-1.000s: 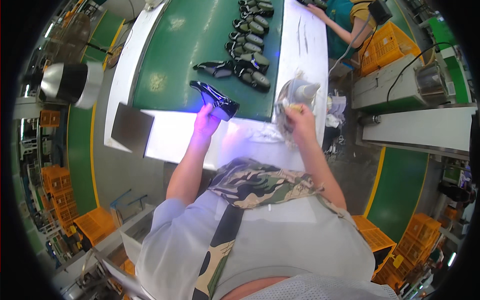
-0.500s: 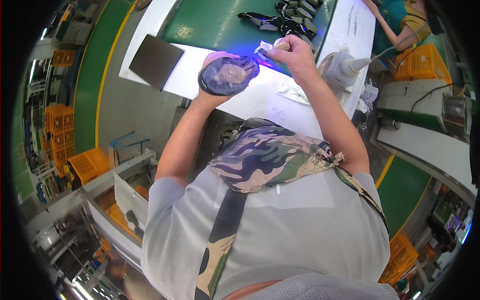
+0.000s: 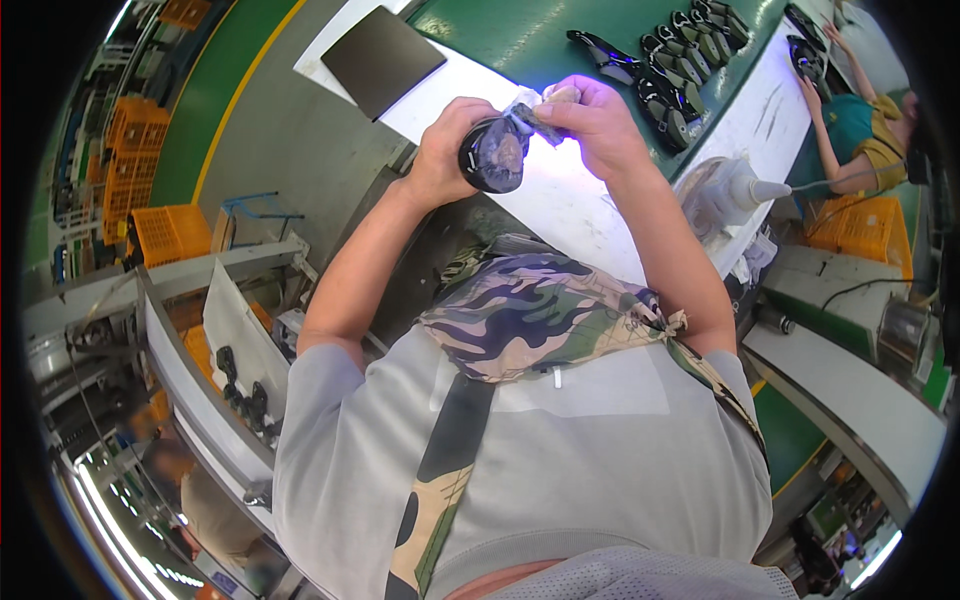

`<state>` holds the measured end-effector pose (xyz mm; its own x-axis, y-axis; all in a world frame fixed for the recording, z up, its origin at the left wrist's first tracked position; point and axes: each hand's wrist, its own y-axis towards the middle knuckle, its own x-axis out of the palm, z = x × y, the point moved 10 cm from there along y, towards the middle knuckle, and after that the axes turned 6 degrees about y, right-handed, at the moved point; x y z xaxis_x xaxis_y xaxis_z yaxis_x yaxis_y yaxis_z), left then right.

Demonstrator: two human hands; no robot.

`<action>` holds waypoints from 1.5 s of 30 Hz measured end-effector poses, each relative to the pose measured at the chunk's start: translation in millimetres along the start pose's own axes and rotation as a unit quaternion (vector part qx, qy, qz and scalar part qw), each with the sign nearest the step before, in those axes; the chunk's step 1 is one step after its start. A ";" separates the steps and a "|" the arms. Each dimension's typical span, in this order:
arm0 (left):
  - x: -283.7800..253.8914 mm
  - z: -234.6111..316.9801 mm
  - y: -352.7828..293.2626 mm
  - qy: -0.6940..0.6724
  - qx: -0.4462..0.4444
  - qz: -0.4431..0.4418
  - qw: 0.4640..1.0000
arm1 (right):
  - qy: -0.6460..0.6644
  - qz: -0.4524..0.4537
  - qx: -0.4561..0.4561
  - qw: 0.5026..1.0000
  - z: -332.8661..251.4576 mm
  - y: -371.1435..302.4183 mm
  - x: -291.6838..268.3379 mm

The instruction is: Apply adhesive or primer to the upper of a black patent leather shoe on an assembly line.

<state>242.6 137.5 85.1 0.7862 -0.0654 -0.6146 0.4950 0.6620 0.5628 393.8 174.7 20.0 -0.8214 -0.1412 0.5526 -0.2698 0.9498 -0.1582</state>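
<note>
Wrapped round a glossy black shoe [image 3: 492, 160], my left hand [image 3: 443, 150] holds it tilted above the white table edge. A pale, cloudy patch shows on the shoe's surface facing me. My right hand [image 3: 592, 118] pinches a crumpled whitish-grey cloth [image 3: 524, 108] against the shoe's far right end. Part of the cloth is hidden by my fingers. Bluish-violet light falls on the table just beyond my hands.
Several black sandals [image 3: 668, 78] stand on the green belt [image 3: 490, 30] ahead. A dark square board [image 3: 383, 62] lies at the left. To the right is a nozzle bottle [image 3: 728, 195]. Farther right, a co-worker's arm [image 3: 826, 135] reaches toward another shoe. Orange crates [image 3: 170, 232] stand at the left.
The shoe in my left hand has turned and shifted right. My right hand's cloth now meets the shoe. The view has moved, showing more of the belt and the co-worker.
</note>
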 end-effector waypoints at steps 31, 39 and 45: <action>-22.6 -87.7 -143.9 -0.526 -0.433 0.091 0.726 | -0.246 -0.282 -0.106 0.921 49.8 5.2 124.4; -49.3 -93.6 -160.9 -0.551 -0.382 0.225 0.707 | -0.153 -0.230 -0.032 0.960 69.4 16.5 92.1; -61.0 -85.1 -168.0 -0.512 -0.356 0.307 0.719 | -0.083 -0.111 0.003 0.990 85.2 21.9 84.0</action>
<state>80.0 93.8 -19.0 0.8165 0.1282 0.5630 -0.0893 0.9913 -0.0962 276.1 159.9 -6.8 -0.8120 -0.3912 0.4331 -0.4559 0.8885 -0.0523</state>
